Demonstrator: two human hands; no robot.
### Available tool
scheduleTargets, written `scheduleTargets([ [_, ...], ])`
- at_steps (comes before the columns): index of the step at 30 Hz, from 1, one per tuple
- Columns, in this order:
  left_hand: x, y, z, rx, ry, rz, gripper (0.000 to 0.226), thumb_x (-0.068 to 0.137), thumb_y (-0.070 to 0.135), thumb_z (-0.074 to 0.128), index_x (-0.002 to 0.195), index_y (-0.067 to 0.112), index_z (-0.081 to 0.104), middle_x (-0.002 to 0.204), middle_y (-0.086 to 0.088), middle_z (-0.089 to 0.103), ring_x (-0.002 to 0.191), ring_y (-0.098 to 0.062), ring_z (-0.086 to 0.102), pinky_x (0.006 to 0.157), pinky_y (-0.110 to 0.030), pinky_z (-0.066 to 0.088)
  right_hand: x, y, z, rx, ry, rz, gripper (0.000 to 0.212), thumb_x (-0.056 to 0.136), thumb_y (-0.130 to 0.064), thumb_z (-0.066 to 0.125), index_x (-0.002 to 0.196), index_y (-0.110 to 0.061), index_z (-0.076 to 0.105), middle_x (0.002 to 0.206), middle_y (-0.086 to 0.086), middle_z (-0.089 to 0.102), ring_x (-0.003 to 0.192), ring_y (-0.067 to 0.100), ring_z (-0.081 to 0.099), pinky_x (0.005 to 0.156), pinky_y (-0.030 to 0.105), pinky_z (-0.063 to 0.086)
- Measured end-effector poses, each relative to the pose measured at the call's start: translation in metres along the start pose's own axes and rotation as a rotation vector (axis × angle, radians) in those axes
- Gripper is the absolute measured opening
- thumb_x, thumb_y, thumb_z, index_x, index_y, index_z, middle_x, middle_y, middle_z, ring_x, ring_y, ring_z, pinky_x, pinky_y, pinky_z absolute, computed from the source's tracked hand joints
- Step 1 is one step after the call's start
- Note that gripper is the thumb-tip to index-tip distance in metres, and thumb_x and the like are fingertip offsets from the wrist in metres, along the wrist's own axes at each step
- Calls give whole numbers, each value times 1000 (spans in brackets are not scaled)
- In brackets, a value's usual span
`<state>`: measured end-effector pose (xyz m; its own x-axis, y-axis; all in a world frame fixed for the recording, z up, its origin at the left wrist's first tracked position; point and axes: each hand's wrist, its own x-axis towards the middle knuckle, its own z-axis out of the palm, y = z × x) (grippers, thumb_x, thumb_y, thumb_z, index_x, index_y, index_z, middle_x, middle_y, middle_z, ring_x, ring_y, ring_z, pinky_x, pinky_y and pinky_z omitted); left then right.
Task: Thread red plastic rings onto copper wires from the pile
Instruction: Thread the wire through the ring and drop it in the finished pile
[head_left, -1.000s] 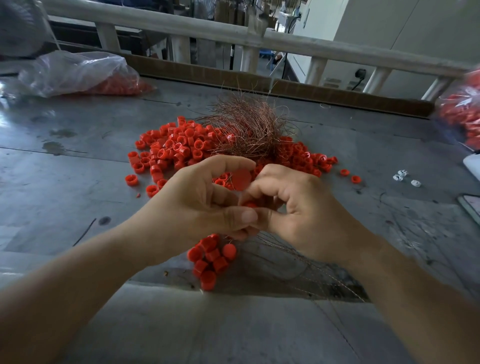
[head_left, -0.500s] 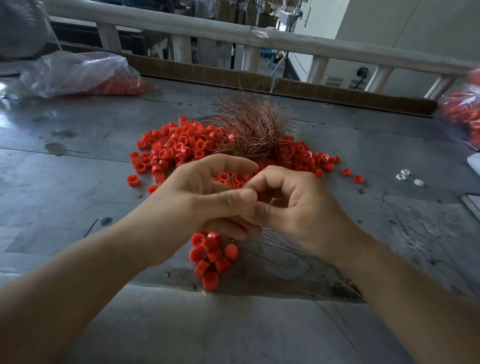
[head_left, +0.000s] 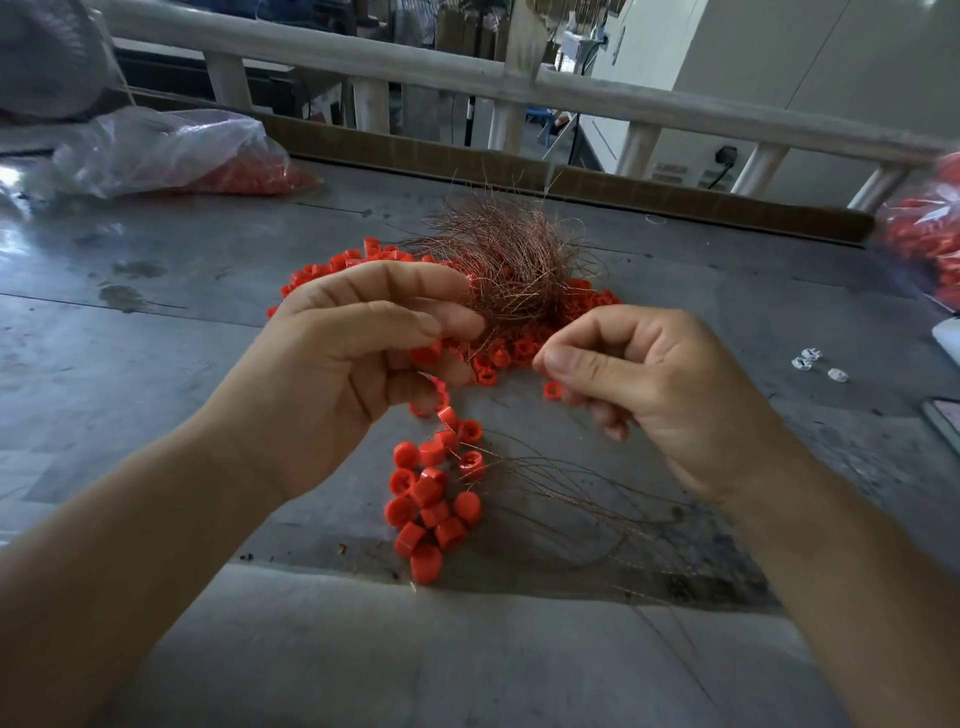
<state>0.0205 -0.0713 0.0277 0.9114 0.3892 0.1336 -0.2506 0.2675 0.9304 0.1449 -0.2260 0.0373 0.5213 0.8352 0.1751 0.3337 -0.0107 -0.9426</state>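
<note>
Above the bench (head_left: 156, 364), just before the rings (head_left: 592, 301) and wires (head_left: 514, 260), my left grip (head_left: 353, 364) curls on a strand (head_left: 447, 415) that hangs to the threaded bunch (head_left: 431, 499). My right grip (head_left: 649, 384) is pinched narrow; whether it holds a wire, I cannot tell. I judge one threading is finishing. Next I need another ring and must aim the thin, bending tip carefully.

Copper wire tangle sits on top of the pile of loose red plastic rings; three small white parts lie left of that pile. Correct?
Wrong side. Head view: the three small white parts lie right of the pile of loose red plastic rings. The copper wire tangle does sit on top.
</note>
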Motion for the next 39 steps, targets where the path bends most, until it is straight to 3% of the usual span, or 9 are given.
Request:
scheduleTargets([
  [5, 1, 0, -2, 99, 50, -35, 27, 55, -3, 55, 69, 14, 72, 63, -5, 66, 43, -14, 58, 36, -16, 41, 0, 1, -6, -258, -47, 8, 9, 71, -33, 64, 71, -24, 66, 59, -9, 63, 48, -1, 49, 44, 10, 38],
  [9, 2, -3, -4, 382, 118, -73, 29, 76, -14, 49, 74, 9, 67, 61, -10, 66, 44, -19, 61, 34, -18, 42, 2, 10, -1, -548, -110, 20, 14, 79, -26, 67, 69, -32, 62, 56, -25, 58, 58, -11, 53, 52, 5, 39],
  [12, 5, -8, -9, 661, 241, -56, 23, 79, -9, 56, 71, 10, 65, 54, -8, 66, 44, -16, 63, 34, -17, 42, 2, 15, 3, -676, -161, 33, 12, 81, -27, 67, 71, -32, 62, 63, -20, 57, 64, -16, 51, 59, 1, 38],
  [16, 14, -6, -26, 760, 483, 12, 28, 77, -6, 57, 63, 17, 65, 50, -3, 65, 42, -9, 59, 34, -12, 37, 2, 18, 2, -771, -208, 62, 4, 81, -28, 67, 80, -24, 68, 67, -18, 57, 60, -11, 52, 60, 1, 37],
  [20, 20, 0, -45, 917, 624, 77, 29, 72, 0, 62, 58, 26, 65, 53, -2, 65, 56, -12, 61, 57, -23, 48, 3, 18, 2, -786, -221, 63, 8, 81, -32, 67, 80, -24, 68, 66, -17, 58, 61, -6, 53, 60, 2, 38],
  [22, 19, -1, -48, 1014, 629, 78, 28, 74, 4, 64, 59, 28, 64, 60, 5, 64, 59, -12, 57, 65, -27, 45, 3, 18, 1, -762, -209, 64, 11, 80, -35, 66, 77, -25, 68, 64, -15, 59, 63, -11, 53, 58, 2, 38],
  [26, 18, -6, -49, 1288, 548, 28, 17, 70, 15, 73, 65, 29, 64, 65, 7, 62, 64, -18, 56, 60, -26, 35, 5, 18, -5, -752, -109, 43, 14, 80, -39, 64, 77, -25, 67, 66, -14, 61, 67, -6, 56, 59, 4, 40],
  [31, 16, -9, -49, 1504, 399, -105, 14, 67, 22, 78, 72, 29, 66, 75, 1, 63, 81, -24, 57, 67, -31, 42, 6, 18, -7, -755, -31, 29, 13, 81, -37, 64, 76, -26, 67, 63, -15, 59, 71, -12, 52, 59, 1, 38],
  [39, 17, -9, -44, 1480, 416, 31, 8, 75, 20, 72, 75, 27, 68, 67, 11, 57, 70, -16, 53, 62, -26, 36, 8, 22, -9, -798, 64, 13, 15, 83, -34, 64, 76, -21, 68, 53, -17, 50, 57, -19, 47, 52, 1, 35],
])
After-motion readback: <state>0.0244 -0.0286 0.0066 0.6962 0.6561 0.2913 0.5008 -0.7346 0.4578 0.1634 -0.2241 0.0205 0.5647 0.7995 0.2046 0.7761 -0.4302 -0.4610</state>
